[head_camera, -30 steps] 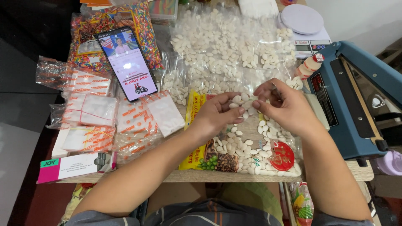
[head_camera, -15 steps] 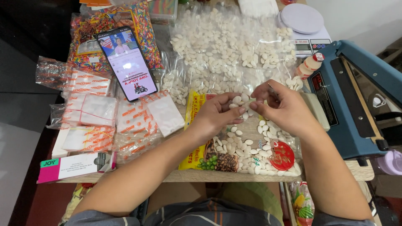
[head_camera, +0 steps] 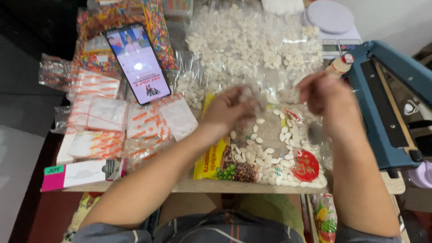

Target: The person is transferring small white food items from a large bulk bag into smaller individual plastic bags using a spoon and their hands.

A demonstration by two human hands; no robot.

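Both my hands hover, blurred by motion, over a large clear bag of white seeds (head_camera: 288, 157) lying flat at the table's front edge. My left hand (head_camera: 227, 112) has its fingers pinched on a small pale see-through packet (head_camera: 253, 96). My right hand (head_camera: 325, 100) is a hand's width to the right with its fingers curled; what it holds is too blurred to tell. A yellow printed packet (head_camera: 216, 164) lies under the seed bag beside my left wrist.
More bags of white seeds (head_camera: 252, 45) fill the table's back. A lit phone (head_camera: 137, 63) leans on bags of coloured sprinkles (head_camera: 157, 31). Small filled packets with orange print (head_camera: 103, 112) lie at the left, a pink and white box (head_camera: 76, 173) in front. A blue heat sealer (head_camera: 387, 103) and a kitchen scale (head_camera: 335, 24) stand at the right.
My hands, which were pinched together over the seeds, have risen and moved apart, the right hand swinging to the right. The left hand now carries the small packet.
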